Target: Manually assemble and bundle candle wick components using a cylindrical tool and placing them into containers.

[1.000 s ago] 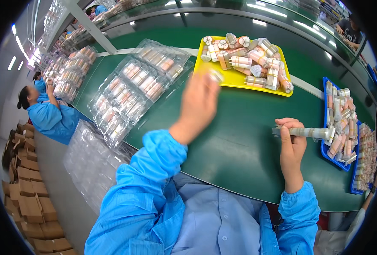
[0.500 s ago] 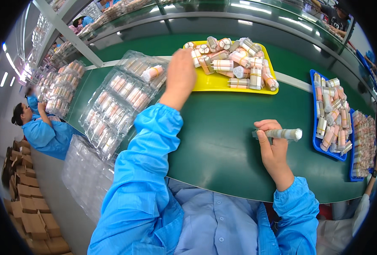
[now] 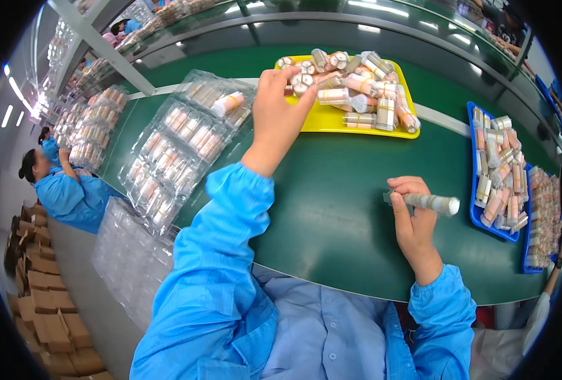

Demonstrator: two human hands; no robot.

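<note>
The left hand [image 3: 278, 120] is up at the near left corner of the yellow tray [image 3: 322, 126]. Its thumb and pointing finger are spread apart, like a wide letter C. Some small bundles [image 3: 302, 83] with round white ends sit in the gap. The hand is open, but I cannot tell if its fingertips touch a bundle.

The right hand [image 3: 416, 221] is low over the green counter [image 3: 338, 196]. It is closed around one long, see-through roll [image 3: 434, 202], with the thumb on the near side and the fingers curled over the top. The roll lies almost flat in the hand, and its round, pale end sticks out to the right.

More pink and white bundles are heaped in the yellow tray, some with thin yellow bands. To the left, clear plastic trays [image 3: 181, 134] are full of bundles in rows. One bundle with a yellow band [image 3: 228, 103] lies tilted in the far part. To the right, a blue tray [image 3: 473, 166] holds another messy pile.
</note>
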